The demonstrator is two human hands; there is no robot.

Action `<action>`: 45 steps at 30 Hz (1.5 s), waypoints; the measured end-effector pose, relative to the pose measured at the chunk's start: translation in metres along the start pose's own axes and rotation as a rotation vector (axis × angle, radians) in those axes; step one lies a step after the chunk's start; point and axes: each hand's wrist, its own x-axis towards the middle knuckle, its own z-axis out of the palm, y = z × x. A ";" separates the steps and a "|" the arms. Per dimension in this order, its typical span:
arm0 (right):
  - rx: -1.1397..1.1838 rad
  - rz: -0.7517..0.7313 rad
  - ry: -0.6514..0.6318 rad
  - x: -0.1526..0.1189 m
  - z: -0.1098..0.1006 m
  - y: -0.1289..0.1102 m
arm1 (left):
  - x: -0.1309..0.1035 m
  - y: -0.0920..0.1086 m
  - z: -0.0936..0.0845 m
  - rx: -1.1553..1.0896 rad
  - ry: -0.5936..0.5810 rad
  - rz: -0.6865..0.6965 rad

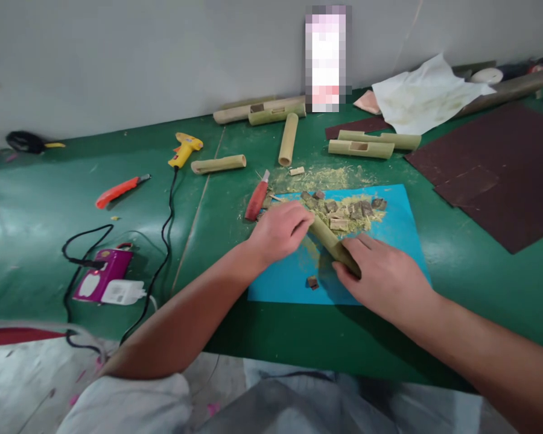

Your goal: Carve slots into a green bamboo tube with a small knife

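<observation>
A bamboo tube (324,234) slants between my two hands, over a blue sheet (276,280). My left hand (281,228) is closed around its far end, and my right hand (382,265) grips the near end, where the dark hollow opening shows. Behind the tube lies a heap of bamboo shavings (350,226) with several small brown cut pieces among it. One loose brown piece (313,282) rests on the sheet's near part. A red-handled knife (257,199) lies just beyond my left hand, its short blade pointing away.
Several cut bamboo tubes (361,149) lie toward the wall. On the left are a yellow hot glue gun (185,149), an orange utility knife (121,191) and a purple power strip (104,274) with cords. Dark brown sheets (502,175) and crumpled white paper (429,96) occupy the right.
</observation>
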 end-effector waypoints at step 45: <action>-0.049 0.017 0.047 -0.005 -0.004 0.000 | -0.006 -0.007 0.004 -0.016 0.070 -0.059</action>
